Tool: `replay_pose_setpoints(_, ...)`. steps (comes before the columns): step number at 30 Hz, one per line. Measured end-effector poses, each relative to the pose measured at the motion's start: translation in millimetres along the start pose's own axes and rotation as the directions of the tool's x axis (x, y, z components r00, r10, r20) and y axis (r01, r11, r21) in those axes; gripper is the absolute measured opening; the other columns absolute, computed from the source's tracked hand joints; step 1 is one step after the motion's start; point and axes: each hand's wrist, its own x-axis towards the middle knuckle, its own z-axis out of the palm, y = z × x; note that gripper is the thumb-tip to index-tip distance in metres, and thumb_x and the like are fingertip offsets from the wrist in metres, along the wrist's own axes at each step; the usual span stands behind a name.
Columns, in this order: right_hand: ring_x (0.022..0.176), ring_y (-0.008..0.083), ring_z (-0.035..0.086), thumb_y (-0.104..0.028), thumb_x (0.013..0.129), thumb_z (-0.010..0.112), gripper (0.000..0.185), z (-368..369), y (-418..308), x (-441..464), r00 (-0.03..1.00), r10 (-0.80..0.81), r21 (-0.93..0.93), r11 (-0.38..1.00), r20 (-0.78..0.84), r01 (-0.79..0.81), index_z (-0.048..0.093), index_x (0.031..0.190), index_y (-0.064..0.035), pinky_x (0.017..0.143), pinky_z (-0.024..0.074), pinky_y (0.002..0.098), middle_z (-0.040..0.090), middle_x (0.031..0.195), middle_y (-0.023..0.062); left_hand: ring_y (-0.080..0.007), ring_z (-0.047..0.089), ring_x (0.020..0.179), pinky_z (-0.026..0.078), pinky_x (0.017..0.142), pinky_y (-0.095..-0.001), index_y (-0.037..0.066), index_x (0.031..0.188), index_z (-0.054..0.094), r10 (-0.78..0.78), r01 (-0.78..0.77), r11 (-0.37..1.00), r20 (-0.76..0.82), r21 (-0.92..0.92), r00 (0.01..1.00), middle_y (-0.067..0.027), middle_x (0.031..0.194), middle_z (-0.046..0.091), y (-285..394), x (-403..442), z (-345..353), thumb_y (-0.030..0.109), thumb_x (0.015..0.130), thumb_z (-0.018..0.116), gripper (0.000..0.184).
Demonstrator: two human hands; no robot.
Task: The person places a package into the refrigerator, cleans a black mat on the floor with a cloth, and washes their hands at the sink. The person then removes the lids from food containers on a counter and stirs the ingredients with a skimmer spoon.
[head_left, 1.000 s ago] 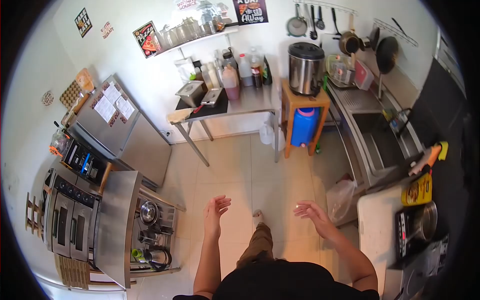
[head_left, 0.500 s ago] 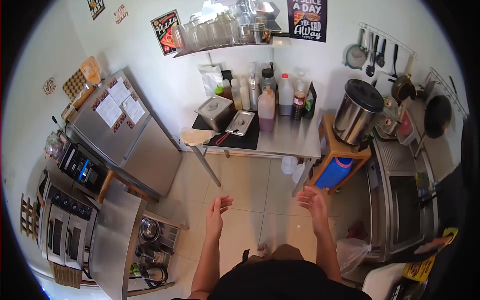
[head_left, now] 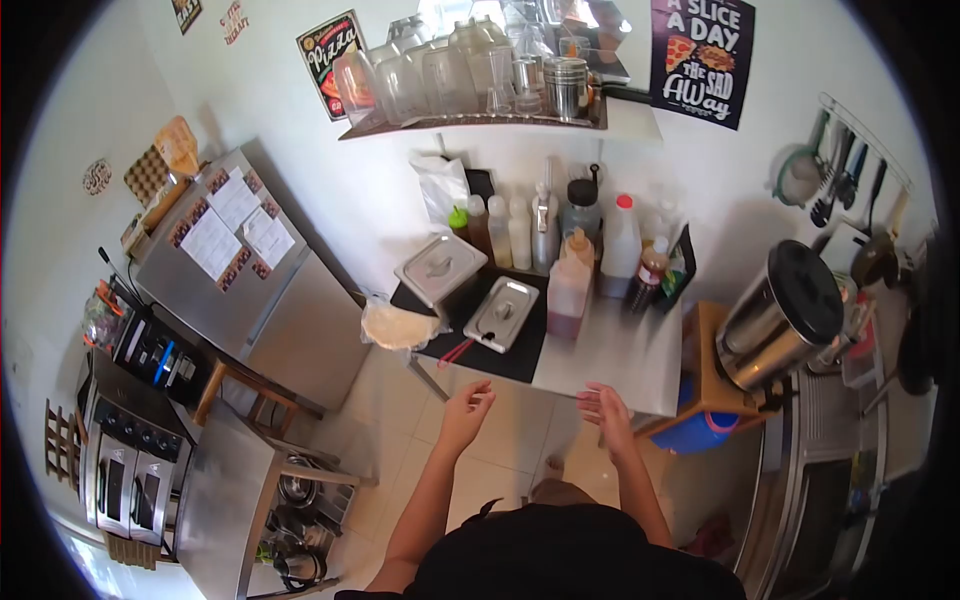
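Observation:
My left hand (head_left: 466, 416) hangs in the air before the front edge of the steel table (head_left: 625, 368), its fingers loosely bent and holding nothing. Level with it, my right hand (head_left: 608, 416) is also empty, its fingers stretched out. Closest to my left hand is a small lidded steel pan (head_left: 502, 314) with a red-handled utensil (head_left: 457, 352) beside it, on a black mat (head_left: 520, 365). Behind the pan sits a larger lidded steel container (head_left: 440, 270). A bag of flat, pale rounds (head_left: 400, 326) lies at the table's left corner. A jug of reddish liquid (head_left: 569, 290) stands beyond my hands.
Several bottles (head_left: 500, 230) line the table's back. Glass jars (head_left: 450, 75) fill the shelf above. A steel urn (head_left: 778, 315) on a wooden stand is at the right. A fridge (head_left: 310, 320), a steel side table (head_left: 225, 490) and an oven (head_left: 130, 470) occupy the left.
I have moved closer to the steel table, which now appears larger and lower in view. Both hands stay raised and empty, now near its front edge.

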Motion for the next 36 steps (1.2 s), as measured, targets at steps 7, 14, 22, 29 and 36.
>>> replay_pose_setpoints(7,0.086,0.0143,0.051,-0.032,0.088,0.034,0.033,17.8,15.2,97.1,0.976,0.117,-0.048,0.993,0.183,-0.11,0.045,0.108,-0.0081,0.074,0.0392,0.0267,0.054,0.097,0.0064,-0.0215,0.055,0.066,0.043,0.059,-0.0331,0.002,0.087,0.057,0.136,-0.096,0.78,-0.018,0.618,0.99,-0.0093,0.073,0.055,-9.2,127.9,23.5,0.02,0.069,0.06,0.025)
replay_pose_setpoints(14,0.085,0.0138,0.051,-0.03,0.088,0.034,0.031,22.1,32.4,131.4,0.975,0.189,-0.047,0.982,0.114,-0.185,0.045,0.107,-0.0085,0.074,0.0394,0.0271,0.054,0.097,0.0058,-0.0235,0.055,0.071,0.041,0.064,-0.0377,0.005,0.077,0.06,0.112,-0.13,0.434,0.089,0.891,0.99,-0.01,0.076,0.058,-54.1,205.0,45.4,0.028,0.066,0.056,0.026)
replay_pose_setpoints(22,0.084,0.0142,0.052,-0.029,0.087,0.036,0.03,31.0,37.4,128.7,0.965,0.22,0.007,0.975,-0.142,-0.221,0.046,0.107,-0.0086,0.073,0.0404,0.0261,0.054,0.097,0.0059,-0.0251,0.055,0.074,0.04,0.064,-0.0374,0.006,0.065,0.059,0.127,-0.293,0.363,0.265,0.884,0.956,-0.0106,0.073,0.058,-64.0,243.2,50.8,0.03,0.064,0.055,0.025)
replay_pose_setpoints(29,0.087,0.0146,0.052,-0.028,0.087,0.035,0.032,58.8,50.7,146.5,0.949,0.272,-0.017,0.96,-0.16,-0.278,0.045,0.11,-0.0081,0.074,0.0406,0.0271,0.054,0.098,0.0063,-0.0207,0.055,0.067,0.043,0.054,-0.0321,0.004,0.068,0.055,-0.106,-0.105,0.895,0.436,0.433,0.894,-0.007,0.07,0.058,-21.3,223.7,0.6,0.026,0.07,0.055,0.023)
replay_pose_setpoints(36,0.09,0.0132,0.05,-0.023,0.086,0.041,0.03,96.3,34.8,153.0,0.937,0.32,0.148,0.929,0.138,-0.339,0.045,0.111,-0.007,0.072,0.0431,0.0273,0.053,0.099,0.003,-0.0114,0.053,0.077,0.044,0.07,-0.0252,0.0,0.097,0.052,-0.331,0.664,0.668,0.664,-0.337,0.67,-0.0032,0.086,0.056,-12.4,184.2,-40.8,0.013,0.077,0.051,0.024)
